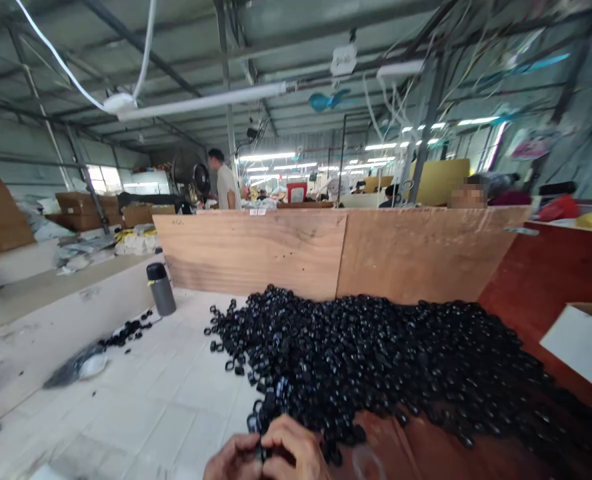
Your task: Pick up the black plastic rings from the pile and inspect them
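Note:
My left hand and my right hand are close together at the bottom edge, pinching a small black plastic ring between their fingers. The ring is partly hidden by my fingers. Just beyond them spreads a large heap of similar black rings, its near edge almost touching my right hand. The heap lies on a white tiled worktop and runs onto a reddish-brown surface.
A plywood board stands behind the heap. A grey bottle and a small cluster of black rings sit at left, near a plastic bag. A person stands far back; another is behind the board.

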The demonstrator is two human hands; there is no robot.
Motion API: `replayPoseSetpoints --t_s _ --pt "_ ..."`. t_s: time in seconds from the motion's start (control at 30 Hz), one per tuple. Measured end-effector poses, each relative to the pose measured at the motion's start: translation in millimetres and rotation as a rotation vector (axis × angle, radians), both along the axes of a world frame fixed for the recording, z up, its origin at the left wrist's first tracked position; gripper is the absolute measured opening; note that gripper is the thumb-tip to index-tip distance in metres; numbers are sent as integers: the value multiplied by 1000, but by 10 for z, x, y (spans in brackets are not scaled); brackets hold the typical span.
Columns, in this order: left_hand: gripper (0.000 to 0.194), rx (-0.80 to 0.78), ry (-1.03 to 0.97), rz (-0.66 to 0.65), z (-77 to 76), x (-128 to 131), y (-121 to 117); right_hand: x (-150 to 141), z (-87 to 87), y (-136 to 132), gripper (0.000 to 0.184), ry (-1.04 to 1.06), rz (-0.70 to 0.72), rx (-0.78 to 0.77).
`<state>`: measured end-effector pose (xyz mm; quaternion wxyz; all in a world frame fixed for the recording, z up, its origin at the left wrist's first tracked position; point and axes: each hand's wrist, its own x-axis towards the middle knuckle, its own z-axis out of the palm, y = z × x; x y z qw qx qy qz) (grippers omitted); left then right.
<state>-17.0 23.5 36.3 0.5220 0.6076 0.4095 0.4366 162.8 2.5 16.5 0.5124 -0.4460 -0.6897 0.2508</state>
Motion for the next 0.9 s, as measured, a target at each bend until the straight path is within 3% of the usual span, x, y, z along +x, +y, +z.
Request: replayPoseSetpoints --t_s 0.1,0.23,0.37,0.5,0.6,0.7,0.9 --pt "33 -78 -10 74 -133 -25 -112 -13 128 -85 7 10 10 -32" --pt "36 -100 -80 45 -253 -19 -159 34 96 -79 6 -21 2 -164" --pt "31 -39 -104 21 -296 1 -156 39 67 -100 7 72 18 -254" --pt "28 8 -103 36 -312 3 -169 -9 60 -100 19 274 47 -489" --pt "26 14 -106 42 -326 8 -173 -25 34 -87 19 331 26 -566" --pt "28 -22 -114 33 -336 11 -167 -2 13 -93 12 251 29 -458" --pt "35 -234 -243 -22 -307 -11 -143 64 -24 -94 16 20 98 77"
